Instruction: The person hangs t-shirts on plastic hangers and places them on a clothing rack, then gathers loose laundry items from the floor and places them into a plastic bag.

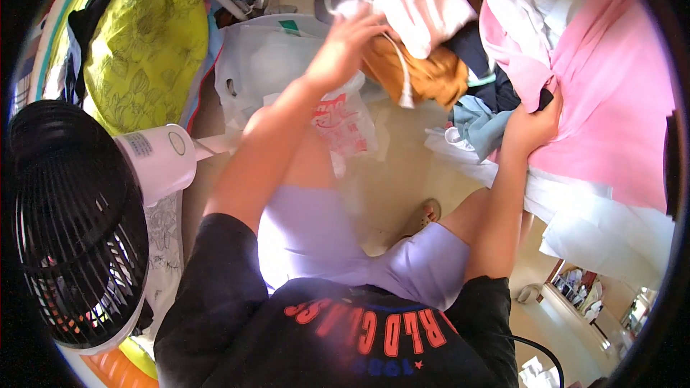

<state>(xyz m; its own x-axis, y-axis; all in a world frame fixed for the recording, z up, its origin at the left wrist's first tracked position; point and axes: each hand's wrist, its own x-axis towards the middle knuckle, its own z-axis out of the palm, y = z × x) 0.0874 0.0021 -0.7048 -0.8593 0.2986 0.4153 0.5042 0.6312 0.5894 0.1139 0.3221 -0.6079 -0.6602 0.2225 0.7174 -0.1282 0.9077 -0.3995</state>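
My left hand (353, 37) reaches to the top middle, blurred, beside a pale pink garment (426, 2) and a white cord (404, 73) with a tassel-like end. Whether its fingers grip the garment or cord cannot be told. My right hand (539, 121) is closed at the edge of a large pink cloth (604, 97), around a small dark piece of fabric (544, 99). Between the hands lie a mustard-brown cloth (436, 70), dark clothing and a grey-blue cloth (480, 124).
A black-caged fan (75, 226) with a white body stands close at left, before yellow-green floral fabric (148, 43). A translucent plastic tub (259, 59) and a plastic bag with red print (345, 124) are ahead. White sheeting (598, 226) hangs at right.
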